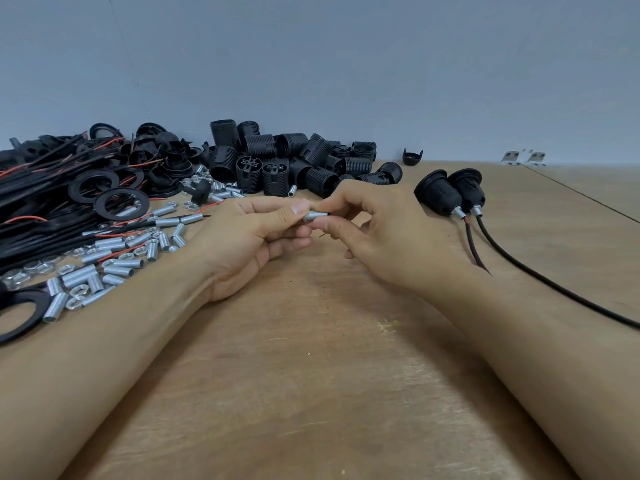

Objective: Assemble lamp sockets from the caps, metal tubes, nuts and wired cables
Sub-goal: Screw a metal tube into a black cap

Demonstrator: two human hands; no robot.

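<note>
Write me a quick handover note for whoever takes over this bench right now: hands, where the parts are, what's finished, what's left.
Hands: left hand and right hand both pinch one threaded metal tube between them, mid-table. Whether a nut is on it cannot be told.
Parts: loose tubes and nuts lie at left; wired cables with flat rings far left; black socket bodies piled at the back.
Done: two assembled sockets with cables lie at right.
Left: finish the tube in hand, then work through the remaining piles.
</note>
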